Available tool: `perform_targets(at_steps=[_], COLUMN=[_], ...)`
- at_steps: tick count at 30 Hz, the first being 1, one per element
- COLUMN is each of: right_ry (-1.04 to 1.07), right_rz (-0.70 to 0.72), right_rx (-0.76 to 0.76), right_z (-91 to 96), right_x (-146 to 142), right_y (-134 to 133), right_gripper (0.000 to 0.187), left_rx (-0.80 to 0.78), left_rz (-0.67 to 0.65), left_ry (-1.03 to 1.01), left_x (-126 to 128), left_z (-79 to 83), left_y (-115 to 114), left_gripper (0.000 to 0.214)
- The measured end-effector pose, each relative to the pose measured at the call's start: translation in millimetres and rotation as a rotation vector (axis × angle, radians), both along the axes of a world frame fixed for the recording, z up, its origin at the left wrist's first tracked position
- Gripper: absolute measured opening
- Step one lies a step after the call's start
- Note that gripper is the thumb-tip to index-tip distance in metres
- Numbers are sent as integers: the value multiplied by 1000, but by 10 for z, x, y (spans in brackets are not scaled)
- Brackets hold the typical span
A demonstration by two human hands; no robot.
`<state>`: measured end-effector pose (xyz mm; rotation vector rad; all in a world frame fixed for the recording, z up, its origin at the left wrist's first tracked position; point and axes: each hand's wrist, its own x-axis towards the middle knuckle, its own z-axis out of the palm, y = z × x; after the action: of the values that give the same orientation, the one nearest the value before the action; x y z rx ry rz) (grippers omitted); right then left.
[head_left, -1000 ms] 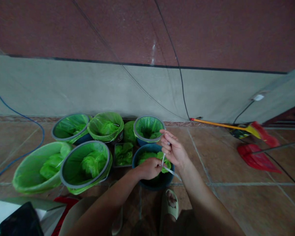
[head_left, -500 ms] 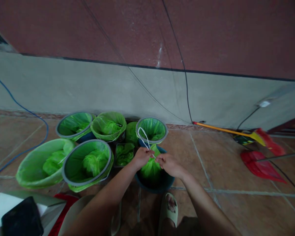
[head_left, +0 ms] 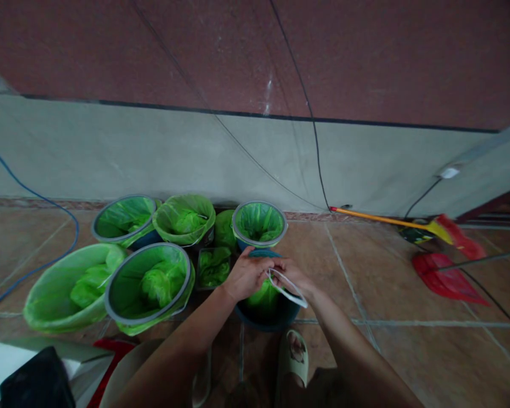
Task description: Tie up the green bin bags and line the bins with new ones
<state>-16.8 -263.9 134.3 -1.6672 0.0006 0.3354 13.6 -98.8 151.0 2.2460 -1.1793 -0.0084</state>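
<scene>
Both hands meet over a dark blue bin (head_left: 267, 324) on the floor in front of me. A green plastic bag (head_left: 263, 300) bunches up inside it, gathered toward my fingers. My left hand (head_left: 249, 276) is closed at the gathered top of the bag, fingertips partly hidden. My right hand (head_left: 293, 275) is closed beside it, pinching the white drawstring (head_left: 289, 292), whose loop hangs out over the bin's right rim. Behind the hands is a grey-rimmed bin (head_left: 260, 222) lined with green plastic.
Several green-lined bins stand to the left, including a grey-rimmed one (head_left: 149, 289) and a pale green one (head_left: 74, 286). A red dustpan (head_left: 444, 280) and a yellow-handled broom (head_left: 378, 217) lie right. A blue hose (head_left: 46, 198) runs left. A black phone-like object (head_left: 36, 379) rests on a box.
My hands have come together over the bin. The drawstring loop, which stood up to the left, now hangs down to the right.
</scene>
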Motion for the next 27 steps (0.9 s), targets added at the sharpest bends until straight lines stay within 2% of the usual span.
perform_targets(at_steps=[4,8,12,15,19,21,23,25,27], right_ry=[134,192,184,24,-358,-360,-248,-163,-143], right_rz=[10,64,-77,-210,-202,-178,-179,-185,-186], right_rx=[124,273,225,-29,-578,-814,-999,-1066,-983], right_z=[111,218,196,183,205,195,167,137,119], right_x=[-44,-73,-51,-15,8,10,12,16,21], right_y=[-20,-57,-25,10,-20,-81,-160,-235,-284], right_gripper=[20,30,34,28,18,22,25,24,22], left_rx=[-79,-226,-267,-232,-124,-26,90,144,88], left_rz=[16,125,216,273,304,344,412,480,523], left_ry=[-59,-63,-68,-88,-93,-76,-39,37,166], left_x=[3,2,17,38,38,34,44,77,124], left_z=[-37,-71,-51,-34,-13,3,13,3,-25], left_y=[29,26,21,23,31,50,84,123,142], left_gripper=[27,27,24,22,23,23,22,20,16])
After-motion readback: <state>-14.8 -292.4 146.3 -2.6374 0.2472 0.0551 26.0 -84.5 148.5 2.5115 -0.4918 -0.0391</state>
